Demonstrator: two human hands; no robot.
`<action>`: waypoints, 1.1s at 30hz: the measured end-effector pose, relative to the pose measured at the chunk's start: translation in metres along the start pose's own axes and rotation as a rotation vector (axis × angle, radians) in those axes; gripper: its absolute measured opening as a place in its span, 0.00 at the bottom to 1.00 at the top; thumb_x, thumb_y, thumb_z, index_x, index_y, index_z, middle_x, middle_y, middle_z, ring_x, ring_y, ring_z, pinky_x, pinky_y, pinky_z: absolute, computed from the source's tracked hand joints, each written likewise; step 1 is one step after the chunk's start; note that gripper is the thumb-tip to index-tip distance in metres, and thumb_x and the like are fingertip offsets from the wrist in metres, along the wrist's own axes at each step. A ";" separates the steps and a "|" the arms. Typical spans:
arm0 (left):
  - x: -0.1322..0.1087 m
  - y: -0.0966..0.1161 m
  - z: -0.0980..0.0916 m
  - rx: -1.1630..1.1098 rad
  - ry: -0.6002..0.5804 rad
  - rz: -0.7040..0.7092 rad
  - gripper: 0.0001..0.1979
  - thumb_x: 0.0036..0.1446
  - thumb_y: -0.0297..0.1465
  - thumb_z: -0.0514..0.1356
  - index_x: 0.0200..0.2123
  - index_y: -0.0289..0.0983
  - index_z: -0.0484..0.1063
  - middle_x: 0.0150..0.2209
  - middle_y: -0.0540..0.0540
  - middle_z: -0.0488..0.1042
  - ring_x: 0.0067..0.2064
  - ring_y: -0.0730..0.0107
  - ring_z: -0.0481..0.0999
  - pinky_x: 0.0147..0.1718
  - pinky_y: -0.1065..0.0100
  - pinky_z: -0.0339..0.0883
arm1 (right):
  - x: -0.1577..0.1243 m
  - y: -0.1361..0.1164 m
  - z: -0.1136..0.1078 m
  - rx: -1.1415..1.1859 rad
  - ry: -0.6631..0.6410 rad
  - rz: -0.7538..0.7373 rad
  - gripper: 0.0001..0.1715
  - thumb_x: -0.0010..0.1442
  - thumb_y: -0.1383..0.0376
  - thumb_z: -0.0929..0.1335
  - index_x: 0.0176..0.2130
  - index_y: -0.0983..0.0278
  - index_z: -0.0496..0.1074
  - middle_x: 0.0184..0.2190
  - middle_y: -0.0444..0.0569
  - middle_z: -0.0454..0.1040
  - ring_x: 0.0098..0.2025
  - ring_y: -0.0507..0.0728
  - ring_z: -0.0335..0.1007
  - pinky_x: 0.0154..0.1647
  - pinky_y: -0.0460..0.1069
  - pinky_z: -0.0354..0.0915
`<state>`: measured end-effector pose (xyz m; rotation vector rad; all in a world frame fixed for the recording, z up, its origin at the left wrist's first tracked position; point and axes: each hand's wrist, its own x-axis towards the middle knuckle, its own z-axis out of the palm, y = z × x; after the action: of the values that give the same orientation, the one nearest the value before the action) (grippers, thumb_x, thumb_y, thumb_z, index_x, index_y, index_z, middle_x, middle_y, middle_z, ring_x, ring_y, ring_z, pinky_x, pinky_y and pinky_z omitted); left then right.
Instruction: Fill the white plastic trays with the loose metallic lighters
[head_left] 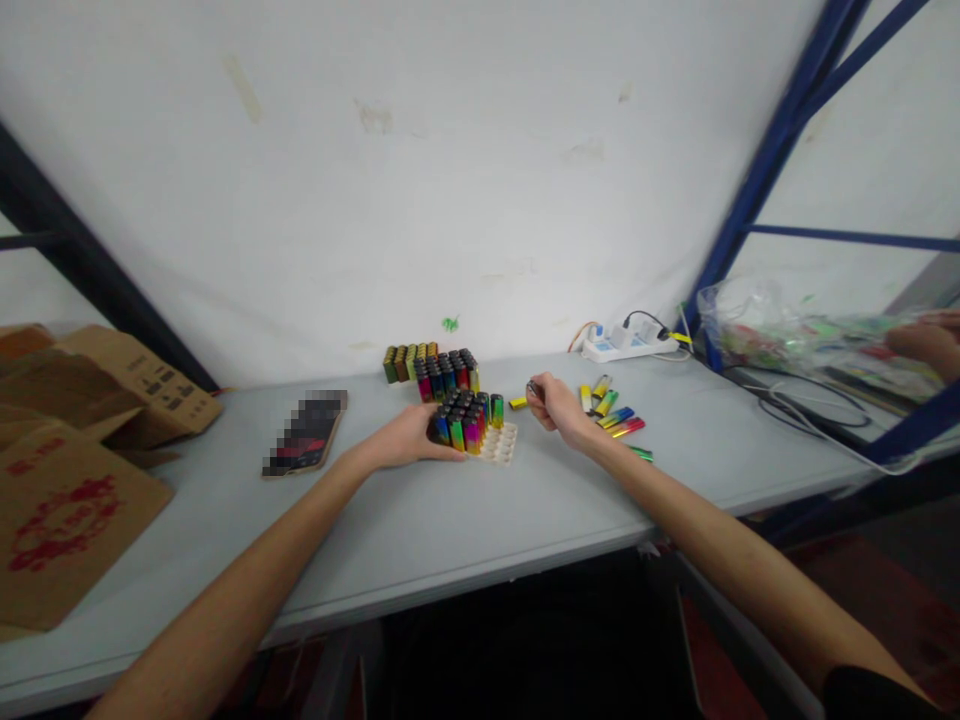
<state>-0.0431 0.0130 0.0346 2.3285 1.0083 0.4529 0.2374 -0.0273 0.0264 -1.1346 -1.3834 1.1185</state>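
A pale tray (pixel 501 445) with round holes lies on the grey table, its left part filled with upright, shiny coloured lighters (pixel 471 432). Around the left side of this tray and its lighters my left hand (pixel 409 437) is wrapped. To the right of the tray, my right hand (pixel 556 408) pinches a lighter (pixel 533 390) whose dark top shows above the fingers. A yellow lighter (pixel 517 403) lies just left of that hand. Several loose lighters (pixel 616 417) are scattered on its right. Behind the tray stand more upright lighters (pixel 448 374) and a gold-green group (pixel 409 360).
A phone (pixel 306 434) lies left of my left hand. Brown cardboard boxes (pixel 82 500) occupy the far left. A white power strip (pixel 628 342) with cables sits by the wall. Plastic bags (pixel 780 325) and another person's hand (pixel 930 340) are at the right, beyond a blue post (pixel 765 150).
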 end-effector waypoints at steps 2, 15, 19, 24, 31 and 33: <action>0.000 0.000 0.000 -0.009 -0.012 -0.001 0.38 0.44 0.52 0.74 0.53 0.35 0.75 0.55 0.39 0.80 0.54 0.44 0.79 0.55 0.52 0.73 | 0.000 0.000 0.001 0.004 -0.004 -0.007 0.21 0.63 0.54 0.57 0.21 0.57 0.51 0.15 0.38 0.46 0.17 0.49 0.38 0.17 0.47 0.39; 0.000 -0.001 0.001 -0.004 -0.005 0.045 0.38 0.45 0.52 0.74 0.55 0.36 0.75 0.54 0.41 0.82 0.53 0.45 0.80 0.55 0.53 0.73 | 0.002 -0.002 -0.004 -0.103 -0.135 -0.270 0.29 0.65 0.40 0.66 0.44 0.63 0.75 0.30 0.45 0.69 0.32 0.53 0.65 0.34 0.48 0.64; 0.000 -0.001 0.001 0.007 0.007 0.051 0.38 0.45 0.51 0.74 0.54 0.36 0.76 0.54 0.42 0.82 0.53 0.46 0.80 0.55 0.54 0.73 | 0.003 -0.001 -0.010 -0.302 0.041 -0.399 0.29 0.60 0.40 0.71 0.38 0.62 0.78 0.41 0.53 0.77 0.45 0.59 0.71 0.39 0.49 0.68; 0.000 -0.003 0.002 -0.020 0.001 0.041 0.37 0.45 0.50 0.75 0.54 0.36 0.76 0.54 0.43 0.82 0.53 0.47 0.80 0.56 0.54 0.73 | -0.002 -0.002 -0.011 -0.387 0.000 -0.389 0.28 0.68 0.41 0.65 0.40 0.63 0.75 0.23 0.44 0.73 0.24 0.52 0.67 0.27 0.47 0.63; 0.000 0.000 0.002 -0.025 -0.015 0.026 0.35 0.46 0.50 0.74 0.53 0.36 0.76 0.53 0.42 0.82 0.52 0.47 0.81 0.54 0.55 0.74 | -0.009 -0.001 0.001 -0.585 -0.090 -0.451 0.23 0.72 0.45 0.63 0.38 0.61 0.69 0.24 0.45 0.78 0.23 0.52 0.71 0.28 0.46 0.63; 0.000 0.001 0.001 -0.012 -0.010 0.015 0.35 0.45 0.50 0.74 0.52 0.36 0.76 0.53 0.42 0.82 0.52 0.47 0.81 0.54 0.54 0.73 | -0.009 -0.001 0.001 -0.643 -0.098 -0.475 0.22 0.73 0.47 0.63 0.38 0.61 0.68 0.23 0.45 0.77 0.24 0.52 0.71 0.29 0.46 0.62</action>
<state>-0.0422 0.0121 0.0338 2.3274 0.9810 0.4510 0.2366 -0.0369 0.0265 -1.0961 -2.0384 0.3920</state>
